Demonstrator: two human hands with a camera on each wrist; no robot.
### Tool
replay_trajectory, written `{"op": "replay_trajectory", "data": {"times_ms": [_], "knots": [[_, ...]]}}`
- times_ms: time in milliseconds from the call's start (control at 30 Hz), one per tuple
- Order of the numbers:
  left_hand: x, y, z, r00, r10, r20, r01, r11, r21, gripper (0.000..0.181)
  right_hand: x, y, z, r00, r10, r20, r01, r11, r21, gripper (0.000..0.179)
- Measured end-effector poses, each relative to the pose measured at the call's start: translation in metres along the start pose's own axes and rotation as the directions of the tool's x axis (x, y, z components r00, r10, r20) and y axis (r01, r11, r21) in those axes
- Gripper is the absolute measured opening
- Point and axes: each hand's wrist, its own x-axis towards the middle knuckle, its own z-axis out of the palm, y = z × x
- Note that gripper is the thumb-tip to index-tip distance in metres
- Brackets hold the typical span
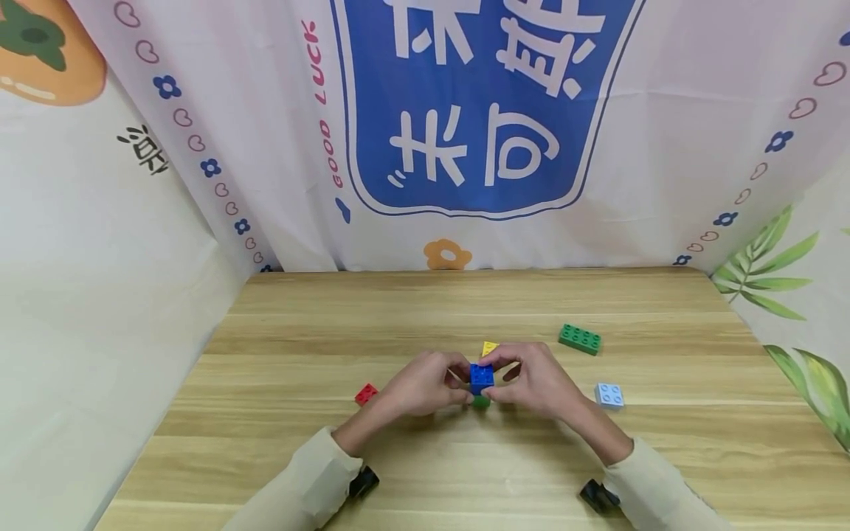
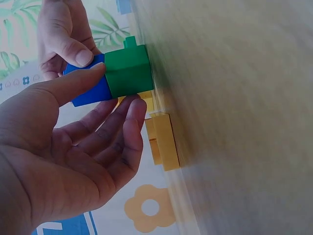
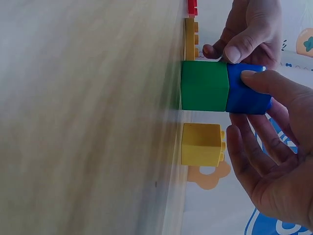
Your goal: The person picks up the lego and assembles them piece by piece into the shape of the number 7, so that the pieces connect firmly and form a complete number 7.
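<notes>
A blue brick [image 1: 481, 377] sits on top of a green brick [image 2: 129, 71], both stacked upright on the table. My left hand [image 1: 428, 383] pinches the blue brick from the left, its thumb [image 2: 80, 82] lying along the near side close to the seam. From the right, my right hand [image 1: 536, 380] holds the same brick between thumb and fingers. In the right wrist view, the green brick's near face shows bare below the blue one [image 3: 247, 90]. Just beyond the stack stands a taller yellow brick [image 3: 201, 144], partly hidden by my right hand in the head view.
A thin yellow brick [image 3: 190, 39] lies near my left hand. To the left is a red brick [image 1: 366, 394], partly covered by my forearm. At the right lie a long green brick [image 1: 580, 338] and a light blue brick [image 1: 609, 395]. A printed curtain [image 1: 292, 147] hangs behind the table.
</notes>
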Motion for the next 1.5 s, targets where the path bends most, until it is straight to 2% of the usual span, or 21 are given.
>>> {"op": "replay_trajectory", "data": {"times_ms": [200,433,567,767,933,1167,1300,1500], "knots": [[-0.002,-0.001,0.001,1.0,-0.011,-0.016,0.01,0.997,-0.075,0.024,0.0,0.0,-0.001,1.0,0.02,0.013,-0.02,1.0,-0.003,0.033],[-0.005,0.0,0.002,0.997,-0.05,-0.056,0.039,0.981,-0.19,0.025,0.001,0.002,-0.001,1.0,0.015,0.022,-0.015,1.0,0.005,0.032],[-0.007,0.001,0.003,0.996,-0.054,-0.073,0.037,0.973,-0.226,0.026,0.002,0.003,-0.001,1.0,0.014,0.029,-0.013,1.0,-0.004,0.032],[-0.007,0.001,0.004,0.994,-0.061,-0.089,0.037,0.969,-0.244,0.029,0.003,0.004,-0.005,0.997,-0.021,0.077,0.022,1.0,-0.014,0.036],[-0.006,0.001,0.005,0.994,-0.061,-0.089,0.038,0.97,-0.24,0.029,0.004,0.006,-0.02,0.989,-0.041,0.142,0.046,0.998,-0.031,0.045],[-0.006,0.002,0.004,0.993,-0.084,-0.081,0.063,0.968,-0.242,0.029,0.01,0.017,-0.047,0.993,-0.042,0.107,0.046,0.998,-0.032,0.048],[-0.006,0.002,0.003,0.993,-0.091,-0.075,0.07,0.967,-0.246,0.029,0.019,0.025,-0.053,0.996,-0.019,0.091,0.022,0.999,-0.028,0.046],[-0.006,0.003,0.003,0.993,-0.095,-0.068,0.074,0.964,-0.256,0.03,0.032,0.037,-0.047,0.991,0.041,0.129,-0.041,0.999,0.001,0.052]]}}
